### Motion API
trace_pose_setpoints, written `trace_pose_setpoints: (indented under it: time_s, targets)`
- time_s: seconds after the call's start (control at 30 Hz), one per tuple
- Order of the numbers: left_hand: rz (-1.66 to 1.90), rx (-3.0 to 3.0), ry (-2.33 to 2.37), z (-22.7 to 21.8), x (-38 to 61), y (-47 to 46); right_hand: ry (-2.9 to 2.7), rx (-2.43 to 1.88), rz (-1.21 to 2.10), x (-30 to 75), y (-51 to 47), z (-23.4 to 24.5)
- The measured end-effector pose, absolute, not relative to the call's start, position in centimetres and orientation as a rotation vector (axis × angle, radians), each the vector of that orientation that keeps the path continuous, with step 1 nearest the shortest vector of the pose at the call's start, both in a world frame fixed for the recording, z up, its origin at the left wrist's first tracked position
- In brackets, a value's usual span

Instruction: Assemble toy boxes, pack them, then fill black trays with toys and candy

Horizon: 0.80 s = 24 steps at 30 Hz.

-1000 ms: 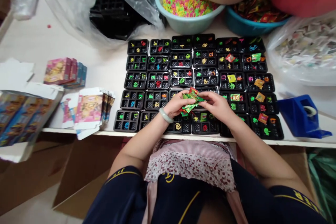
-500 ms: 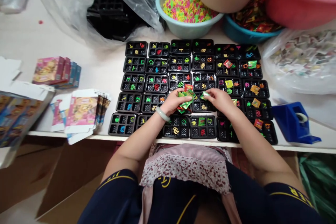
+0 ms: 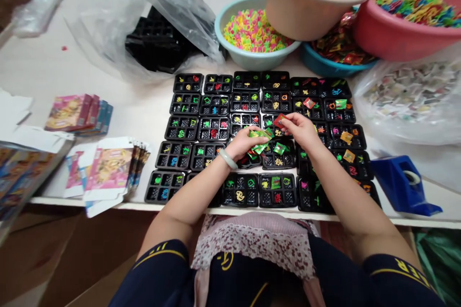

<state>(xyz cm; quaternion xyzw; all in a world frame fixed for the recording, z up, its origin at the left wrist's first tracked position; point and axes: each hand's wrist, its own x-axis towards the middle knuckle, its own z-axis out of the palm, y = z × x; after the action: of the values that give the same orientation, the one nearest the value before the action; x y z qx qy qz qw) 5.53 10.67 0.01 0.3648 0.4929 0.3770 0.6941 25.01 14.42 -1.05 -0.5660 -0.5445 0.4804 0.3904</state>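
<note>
A grid of black compartment trays (image 3: 185,128) with small coloured plastic toys covers the table in front of me. My left hand (image 3: 245,143), with a pale bangle on the wrist, is closed on a bunch of small green and red foil packets (image 3: 260,136) over the middle trays. My right hand (image 3: 300,127) pinches one red packet (image 3: 279,120) just above a tray in the third row. A green packet (image 3: 280,148) lies in the tray below my hands. Trays on the right hold one packet each.
At the back stand a teal bowl (image 3: 230,48) of neon rings, a beige tub (image 3: 306,14), a pink tub (image 3: 396,33) and a blue bowl (image 3: 317,64) of packets. A clear bag of black trays (image 3: 158,43) lies back left. Flat cartons (image 3: 111,168) lie left, a blue tape dispenser (image 3: 399,182) right.
My right hand laid a green packet in a tray, then took a red one and moved up a row. The left hand followed a little. The view tilted so the tubs show more.
</note>
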Motion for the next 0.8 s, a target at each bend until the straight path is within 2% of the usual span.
trace_pose_setpoints:
  time_s: [0.17, 0.27, 0.37, 0.47, 0.63, 0.8]
  targets:
    - [0.947, 0.733, 1.143, 0.2, 4.7, 12.0, -1.819, -1.732, 0.869, 25.7, 18.5, -1.2]
    - [0.963, 0.756, 1.183, 0.2, 4.6, 12.6, -1.874, -1.647, 0.737, 25.0, 18.2, -0.5]
    - [0.950, 0.815, 1.172, 0.0, 4.9, 13.4, -1.767, -1.381, 1.090, 23.8, 16.7, 0.2]
    - [0.923, 0.856, 1.143, -0.1, 5.4, 14.3, -1.563, -1.318, 1.402, 23.1, 15.9, 0.3]
    - [0.930, 0.780, 1.182, -0.2, 6.0, 15.7, -1.223, -1.318, 1.579, 23.3, 17.0, -0.1]
    - [0.940, 0.776, 1.189, -0.5, 5.8, 16.4, -1.215, -1.257, 1.554, 23.2, 17.7, -0.3]
